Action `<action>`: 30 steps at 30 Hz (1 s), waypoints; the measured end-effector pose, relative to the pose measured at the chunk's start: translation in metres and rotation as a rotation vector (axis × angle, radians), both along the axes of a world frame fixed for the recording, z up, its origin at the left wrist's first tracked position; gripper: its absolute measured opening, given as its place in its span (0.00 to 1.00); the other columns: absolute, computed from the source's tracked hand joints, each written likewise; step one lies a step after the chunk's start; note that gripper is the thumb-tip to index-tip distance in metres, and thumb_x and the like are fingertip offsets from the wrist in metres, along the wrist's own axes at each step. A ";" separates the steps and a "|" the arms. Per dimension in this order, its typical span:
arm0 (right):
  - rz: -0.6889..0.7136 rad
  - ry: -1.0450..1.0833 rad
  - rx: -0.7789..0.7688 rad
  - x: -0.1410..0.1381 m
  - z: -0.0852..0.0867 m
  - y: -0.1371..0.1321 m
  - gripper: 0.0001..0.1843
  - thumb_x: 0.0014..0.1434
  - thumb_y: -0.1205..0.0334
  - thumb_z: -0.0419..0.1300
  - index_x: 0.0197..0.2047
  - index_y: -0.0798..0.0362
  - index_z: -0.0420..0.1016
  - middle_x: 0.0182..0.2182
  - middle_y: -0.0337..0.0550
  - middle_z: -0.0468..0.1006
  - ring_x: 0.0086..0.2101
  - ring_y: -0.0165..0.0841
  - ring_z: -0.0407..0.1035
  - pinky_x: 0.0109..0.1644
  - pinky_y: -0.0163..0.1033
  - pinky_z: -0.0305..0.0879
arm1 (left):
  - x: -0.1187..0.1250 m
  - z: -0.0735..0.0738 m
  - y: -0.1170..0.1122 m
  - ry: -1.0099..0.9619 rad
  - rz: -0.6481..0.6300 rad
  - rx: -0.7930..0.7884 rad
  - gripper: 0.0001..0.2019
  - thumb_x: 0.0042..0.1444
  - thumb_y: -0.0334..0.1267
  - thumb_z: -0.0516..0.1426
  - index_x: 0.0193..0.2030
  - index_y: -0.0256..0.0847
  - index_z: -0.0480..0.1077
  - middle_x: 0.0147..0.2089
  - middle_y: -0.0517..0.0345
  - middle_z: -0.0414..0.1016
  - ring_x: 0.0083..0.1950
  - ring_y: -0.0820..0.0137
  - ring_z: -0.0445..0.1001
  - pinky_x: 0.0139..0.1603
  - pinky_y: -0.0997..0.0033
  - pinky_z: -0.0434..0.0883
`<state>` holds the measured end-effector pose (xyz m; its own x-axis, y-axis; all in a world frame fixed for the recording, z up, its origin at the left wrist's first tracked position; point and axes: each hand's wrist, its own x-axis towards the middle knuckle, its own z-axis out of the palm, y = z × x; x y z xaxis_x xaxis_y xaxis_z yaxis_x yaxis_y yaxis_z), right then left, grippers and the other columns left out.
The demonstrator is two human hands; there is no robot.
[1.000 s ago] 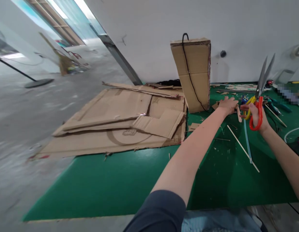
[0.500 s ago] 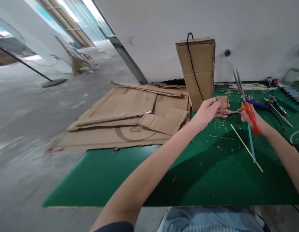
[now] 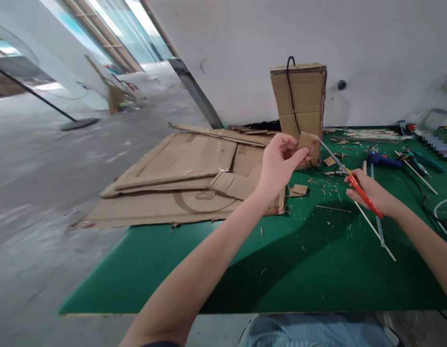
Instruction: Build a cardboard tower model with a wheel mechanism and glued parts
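Note:
My left hand (image 3: pixel 279 164) pinches a small square cardboard piece (image 3: pixel 309 142) and holds it up above the green table (image 3: pixel 194 270). My right hand (image 3: pixel 366 195) grips the red-handled scissors (image 3: pixel 348 176). Their blades point up and left, and the tips reach the right edge of the cardboard piece. Behind the piece stands an upright cardboard box (image 3: pixel 299 103) with a black cord over its top.
Flattened cardboard sheets (image 3: pixel 187 178) are stacked on the table's left part. Small cardboard offcuts (image 3: pixel 299 189), thin wooden sticks (image 3: pixel 375 229) and shavings litter the mat. A blue tool (image 3: pixel 380 159) and pliers (image 3: pixel 420 160) lie at the right, by the white wall.
My left hand picked the small cardboard piece off the table and raised it. My right hand swung the scissors from upright down to the left, to the piece's edge.

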<state>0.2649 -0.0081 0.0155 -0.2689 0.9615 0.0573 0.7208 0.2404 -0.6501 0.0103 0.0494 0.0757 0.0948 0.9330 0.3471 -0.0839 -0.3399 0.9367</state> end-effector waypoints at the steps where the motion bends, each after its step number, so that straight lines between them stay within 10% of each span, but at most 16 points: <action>1: 0.004 0.007 -0.003 -0.002 0.002 -0.001 0.23 0.61 0.43 0.58 0.50 0.50 0.60 0.37 0.44 0.70 0.31 0.36 0.64 0.35 0.43 0.64 | 0.000 -0.001 0.000 -0.009 -0.020 0.002 0.10 0.54 0.28 0.61 0.35 0.42 0.63 0.30 0.65 0.74 0.32 0.74 0.80 0.35 0.74 0.77; 30: -0.024 0.022 -0.067 -0.009 0.006 -0.002 0.17 0.61 0.45 0.58 0.39 0.49 0.61 0.28 0.36 0.66 0.26 0.31 0.60 0.30 0.40 0.60 | 0.002 -0.017 0.005 0.002 -0.071 -0.007 0.03 0.54 0.31 0.63 0.33 0.39 0.72 0.29 0.61 0.77 0.30 0.75 0.78 0.37 0.72 0.77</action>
